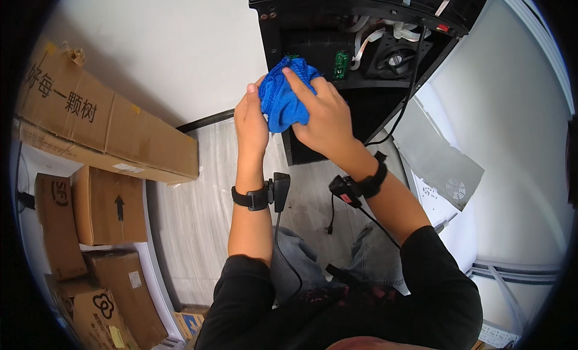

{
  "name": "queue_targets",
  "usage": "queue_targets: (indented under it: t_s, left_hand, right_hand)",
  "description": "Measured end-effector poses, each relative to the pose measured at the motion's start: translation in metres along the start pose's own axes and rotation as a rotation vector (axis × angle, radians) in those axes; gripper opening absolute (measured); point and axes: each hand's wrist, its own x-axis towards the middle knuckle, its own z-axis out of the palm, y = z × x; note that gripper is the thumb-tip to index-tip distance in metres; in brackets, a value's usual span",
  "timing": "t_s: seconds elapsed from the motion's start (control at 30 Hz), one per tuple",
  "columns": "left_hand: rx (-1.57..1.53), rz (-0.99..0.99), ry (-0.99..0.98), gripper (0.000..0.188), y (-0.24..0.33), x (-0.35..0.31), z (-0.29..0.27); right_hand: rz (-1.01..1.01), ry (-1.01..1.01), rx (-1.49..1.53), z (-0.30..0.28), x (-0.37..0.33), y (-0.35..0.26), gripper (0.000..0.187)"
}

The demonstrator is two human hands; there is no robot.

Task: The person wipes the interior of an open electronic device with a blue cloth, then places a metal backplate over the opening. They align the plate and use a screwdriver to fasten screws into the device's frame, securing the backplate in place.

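A bunched blue cloth (282, 103) is held up between my two hands, in front of the open black machine cabinet (274, 34). My left hand (250, 121) grips its left side, thumb pointing up and the other fingers largely hidden behind it. From the right, my right hand (330, 115) holds the cloth, its index finger stretched across the front. What the cloth may cover cannot be seen. Just beyond it, inside the cabinet, are a green circuit board (341, 65), a black fan (394, 59) and white wiring (364, 46).
A black cable (414, 79) hangs down the cabinet's right side. A grey metal panel (442, 154) leans at the right. A long cardboard box (108, 121) and several other cartons (114, 208) fill the left. Wood-look flooring (186, 229) lies below.
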Motion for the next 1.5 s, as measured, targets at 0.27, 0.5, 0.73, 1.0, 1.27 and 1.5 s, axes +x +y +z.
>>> queue_targets:
  t_s: [0.27, 0.5, 0.73, 1.0, 1.27, 1.5]
  left_hand:
    - [0.336, 0.149, 0.088, 0.050, 0.007, -0.004, 0.010]
    - [0.322, 0.073, 0.039, 0.040, 0.004, -0.001, 0.005]
    - [0.406, 0.286, 0.121, 0.045, -0.004, -0.001, 0.014]
    - [0.411, 0.629, 0.174, 0.020, 0.010, -0.019, 0.039]
    - [0.468, 0.495, -0.162, 0.035, 0.000, -0.027, 0.081]
    - [0.533, 0.459, -0.235, 0.054, -0.013, -0.032, 0.102]
  right_hand:
    - [0.037, -0.108, -0.132, 0.010, -0.022, 0.002, 0.087]
    - [0.088, 0.006, -0.127, 0.000, -0.038, 0.028, 0.084]
    - [0.304, 0.088, -0.143, -0.017, -0.061, 0.056, 0.084]
    - [0.226, 0.080, -0.090, 0.010, -0.061, 0.041, 0.084]
    - [0.441, 0.357, -0.132, -0.049, -0.083, 0.120, 0.085]
    - [0.489, 0.421, -0.059, -0.056, -0.083, 0.127, 0.070]
